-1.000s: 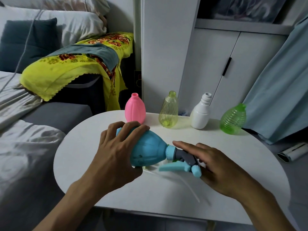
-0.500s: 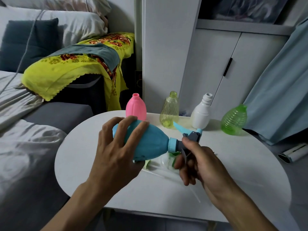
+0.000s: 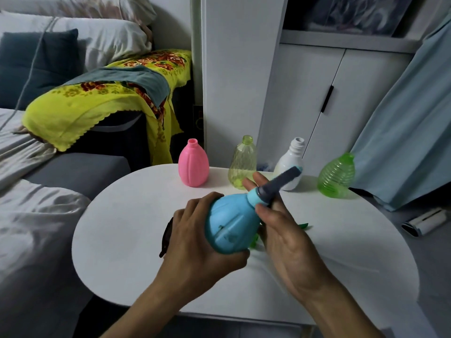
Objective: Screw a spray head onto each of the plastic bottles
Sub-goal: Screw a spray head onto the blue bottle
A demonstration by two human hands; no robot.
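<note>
— Which way does the blue bottle (image 3: 231,225) lie?

— Tilted, held above the white table (image 3: 117,242). Its long axis runs from the fat base, low and toward the person, up and away to the right, where the neck ends in a light blue collar and the grey spray head (image 3: 280,182). The head's tip points past the right hand's fingers toward the white bottle (image 3: 289,162).

— Who has hold of what?

— The left hand (image 3: 195,245) is wrapped around the bottle's base, fingers curled behind it and thumb underneath. The right hand (image 3: 288,242) is at the neck: thumb pressed at the collar on the near side, fingers stretched out behind the spray head, so it grips loosely rather than as a closed fist.

— Anything you can't make out?

— The spray head is blurred, and its trigger cannot be told. Green bits (image 3: 302,225) peek out from under the right hand, mostly covered, as does a dark object (image 3: 167,236) just left of the left hand; I cannot say what either is.

— And beyond the hands?

— Four bottles with bare necks stand in a row: a pink bottle (image 3: 194,164) beyond the left hand, a yellow-green clear bottle (image 3: 242,162) partly behind the right fingertips, the white one partly behind the spray head, and a ribbed green bottle (image 3: 336,176) off to the right.
</note>
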